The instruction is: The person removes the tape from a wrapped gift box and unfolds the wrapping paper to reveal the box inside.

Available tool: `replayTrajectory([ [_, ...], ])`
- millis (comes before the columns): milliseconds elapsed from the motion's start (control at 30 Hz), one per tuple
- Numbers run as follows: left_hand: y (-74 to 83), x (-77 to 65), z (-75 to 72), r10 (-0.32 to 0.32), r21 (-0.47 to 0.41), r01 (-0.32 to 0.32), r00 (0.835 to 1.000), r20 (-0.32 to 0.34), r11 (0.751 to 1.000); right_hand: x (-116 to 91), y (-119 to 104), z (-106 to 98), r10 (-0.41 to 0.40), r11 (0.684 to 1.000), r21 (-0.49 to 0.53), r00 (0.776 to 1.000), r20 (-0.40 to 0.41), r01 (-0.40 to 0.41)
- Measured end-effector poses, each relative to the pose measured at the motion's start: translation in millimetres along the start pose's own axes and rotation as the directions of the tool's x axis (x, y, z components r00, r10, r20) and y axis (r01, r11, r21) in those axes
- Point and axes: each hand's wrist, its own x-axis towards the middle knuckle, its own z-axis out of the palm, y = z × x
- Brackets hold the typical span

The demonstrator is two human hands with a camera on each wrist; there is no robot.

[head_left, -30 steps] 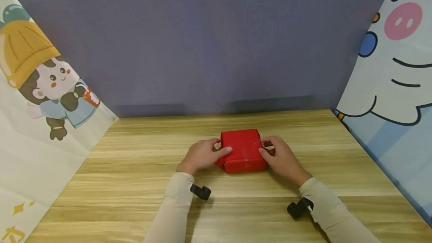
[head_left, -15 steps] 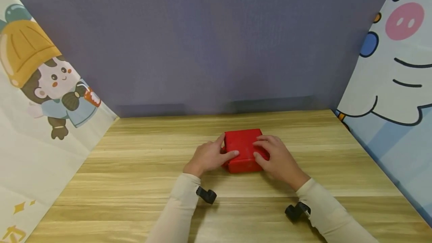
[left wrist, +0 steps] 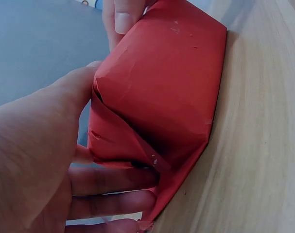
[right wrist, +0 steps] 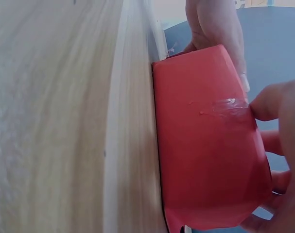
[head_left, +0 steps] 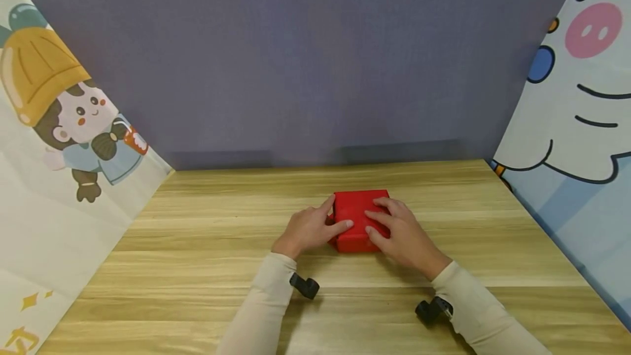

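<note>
A box wrapped in red paper lies on the wooden table, between both hands. My left hand holds its left end, thumb on the top and index finger at the far left corner. In the left wrist view, the other fingers lie along a loose triangular fold of the paper at that end. My right hand rests on the right part of the top, fingers spread and slightly bent, thumb near the front edge. A strip of clear tape crosses the front edge in the right wrist view. The hand hides the box's right end.
The table has a light wood grain. Behind it rises a grey-purple panel. Cartoon-printed sheets stand at the left and right. Black wrist cameras sit on both sleeves.
The box has slid slightly right. My right hand has gone from the box's right side onto its top. My left index finger has moved up to the far left corner.
</note>
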Motion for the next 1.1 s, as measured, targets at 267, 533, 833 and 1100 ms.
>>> replayTrajectory([
  [267, 1.0, 2.1, 1.8, 0.011, 0.007, -0.011, 1.0, -0.006, 1.0, -1.1, -0.6, -2.0, 0.033, 0.998, 0.046, 0.999, 0.008, -0.034],
  [533, 1.8, 2.0, 1.4, 0.011, -0.005, -0.011, 1.0, -0.008, 1.0, 2.5, -7.0, 0.3, 0.072, 0.994, 0.08, 0.997, -0.039, -0.069],
  [833, 1.0, 1.7, 2.7, 0.021, -0.005, -0.021, 1.0, -0.017, 1.0, 3.6, -8.0, 4.9, 0.164, 0.975, 0.154, 0.986, -0.008, -0.161],
  [1100, -0.4, 3.0, 5.2, 0.013, -0.008, -0.014, 1.0, -0.024, 1.0, 2.5, -6.9, 6.8, 0.16, 0.978, 0.136, 0.987, -0.013, -0.157],
])
